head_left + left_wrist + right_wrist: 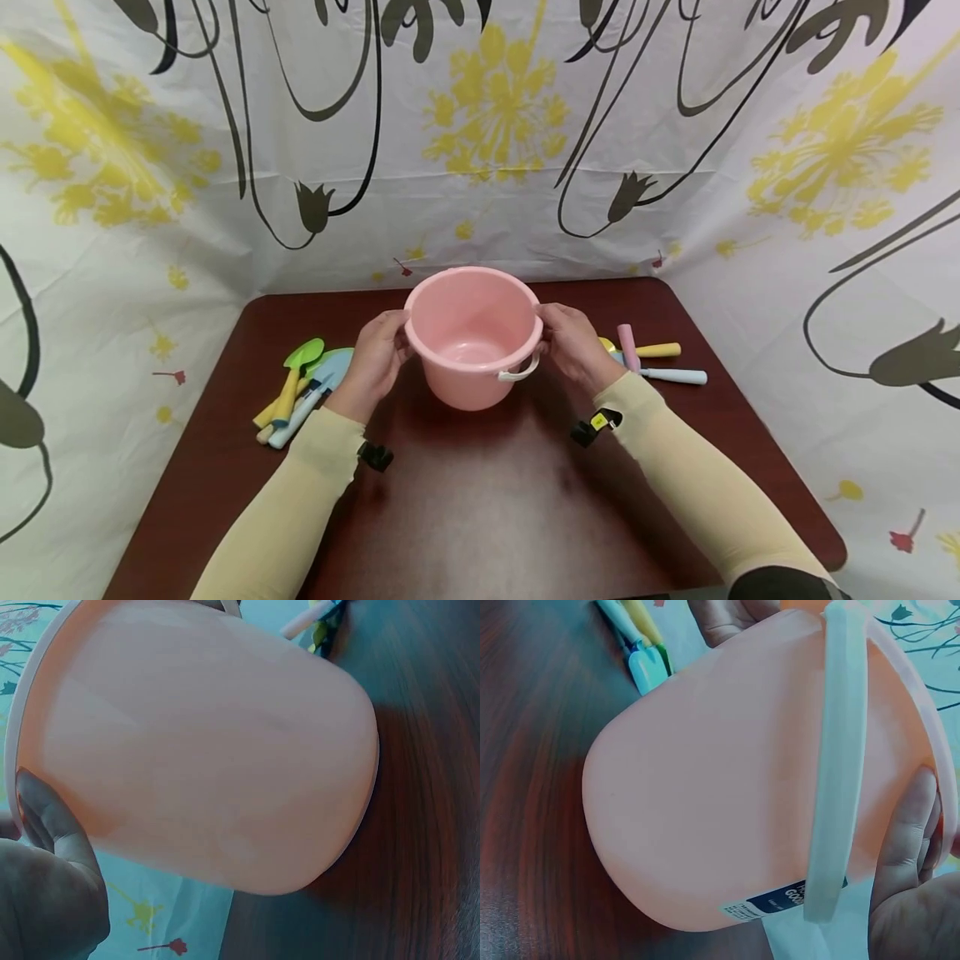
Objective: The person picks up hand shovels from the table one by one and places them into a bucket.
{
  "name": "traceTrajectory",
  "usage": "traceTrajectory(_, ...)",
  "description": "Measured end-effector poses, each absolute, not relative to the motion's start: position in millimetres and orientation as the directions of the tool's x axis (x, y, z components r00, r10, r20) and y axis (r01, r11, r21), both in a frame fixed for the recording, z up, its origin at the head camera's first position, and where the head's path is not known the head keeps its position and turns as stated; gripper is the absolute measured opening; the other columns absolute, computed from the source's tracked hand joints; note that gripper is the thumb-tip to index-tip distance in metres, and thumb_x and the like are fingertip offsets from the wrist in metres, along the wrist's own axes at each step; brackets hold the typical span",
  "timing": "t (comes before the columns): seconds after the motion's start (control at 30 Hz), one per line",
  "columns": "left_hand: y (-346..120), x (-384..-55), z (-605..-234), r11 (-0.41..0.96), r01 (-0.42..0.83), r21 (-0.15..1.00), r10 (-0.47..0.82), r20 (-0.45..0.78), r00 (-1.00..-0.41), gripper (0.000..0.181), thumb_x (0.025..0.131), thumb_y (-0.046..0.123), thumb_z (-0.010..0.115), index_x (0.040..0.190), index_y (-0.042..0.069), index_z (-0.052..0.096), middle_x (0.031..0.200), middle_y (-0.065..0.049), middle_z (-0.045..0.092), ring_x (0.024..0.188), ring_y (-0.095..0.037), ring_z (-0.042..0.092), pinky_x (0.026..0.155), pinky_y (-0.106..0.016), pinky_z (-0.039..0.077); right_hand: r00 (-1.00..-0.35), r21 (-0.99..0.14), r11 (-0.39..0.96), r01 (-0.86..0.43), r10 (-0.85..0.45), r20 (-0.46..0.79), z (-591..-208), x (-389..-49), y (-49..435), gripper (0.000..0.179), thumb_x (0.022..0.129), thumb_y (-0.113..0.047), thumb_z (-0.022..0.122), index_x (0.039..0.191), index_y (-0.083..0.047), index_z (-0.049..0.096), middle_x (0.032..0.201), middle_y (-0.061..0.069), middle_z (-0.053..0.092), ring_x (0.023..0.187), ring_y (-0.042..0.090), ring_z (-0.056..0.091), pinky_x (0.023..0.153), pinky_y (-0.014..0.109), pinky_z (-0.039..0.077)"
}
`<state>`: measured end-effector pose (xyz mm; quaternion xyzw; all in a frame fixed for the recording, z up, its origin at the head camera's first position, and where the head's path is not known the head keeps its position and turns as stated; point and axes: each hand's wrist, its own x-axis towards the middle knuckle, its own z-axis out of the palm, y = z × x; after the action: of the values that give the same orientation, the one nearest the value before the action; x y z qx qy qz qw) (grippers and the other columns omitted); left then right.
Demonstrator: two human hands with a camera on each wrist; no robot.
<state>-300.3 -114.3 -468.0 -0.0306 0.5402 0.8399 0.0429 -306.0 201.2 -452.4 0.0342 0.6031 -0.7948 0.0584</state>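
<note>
A pink plastic bucket (pixel 465 387) is held upright between the two hands, over the back half of the dark wooden table (pixel 465 500). At its left rim, the left hand (pixel 378 357) grips with fingers beneath the lip. The right hand (pixel 577 343) holds the opposite rim the same way, its fingers (pixel 907 825) lying along the outer wall under the lip. Hanging down on the right front side is the bucket's white handle (pixel 520 372). Inside, the bucket shows only its bare bottom. A dark blue and white label (pixel 776 898) shows on the outer wall in the right wrist view.
Left of the bucket lie several small garden tools, among them a green shovel (pixel 303 353) and a blue trowel (pixel 335 369). More tools lie at the right, with a pink handle (pixel 627 346), a yellow handle (pixel 660 350) and a light blue handle (pixel 678 376). Patterned cloth (pixel 465 225) surrounds the table.
</note>
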Motion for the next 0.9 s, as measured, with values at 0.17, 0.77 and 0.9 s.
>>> traceTrajectory(0.17,-116,-300,-465,-0.359,-0.108,0.927,0.044,-0.098,-0.994,0.034,0.113,0.028,0.066,0.122,-0.004,0.063,0.105,-0.012,0.067,0.083,-0.016,0.062,0.075,-0.025,0.057,-0.988,-0.949,-0.274,0.155,-0.053,-0.146,-449,-306,201,0.015,0.111,-0.013,0.06,0.104,0.0,0.063,0.076,0.003,0.065,0.063,0.012,0.061,0.057,0.023,0.053)
traceTrajectory(0.77,-131,-290,-459,-0.067,-0.158,0.985,0.056,-0.155,-0.986,0.038,0.116,0.045,0.054,0.124,0.009,0.064,0.104,-0.005,0.065,0.089,-0.017,0.066,0.08,-0.027,0.062,-0.986,-0.939,-0.302,0.166,-0.076,-0.15,-452,-306,205,0.02,0.11,-0.011,0.058,0.099,-0.004,0.073,0.075,0.001,0.064,0.063,0.013,0.06,0.058,0.023,0.052)
traceTrajectory(0.9,-142,-288,-458,0.068,-0.095,0.993,0.039,-0.097,-0.994,0.039,0.115,0.042,0.059,0.127,0.006,0.063,0.11,-0.015,0.067,0.092,-0.023,0.069,0.08,-0.028,0.064,-0.985,-0.936,-0.31,0.166,-0.086,-0.146,-452,-306,204,0.021,0.11,-0.01,0.058,0.098,-0.004,0.073,0.074,0.0,0.064,0.063,0.013,0.06,0.059,0.022,0.052)
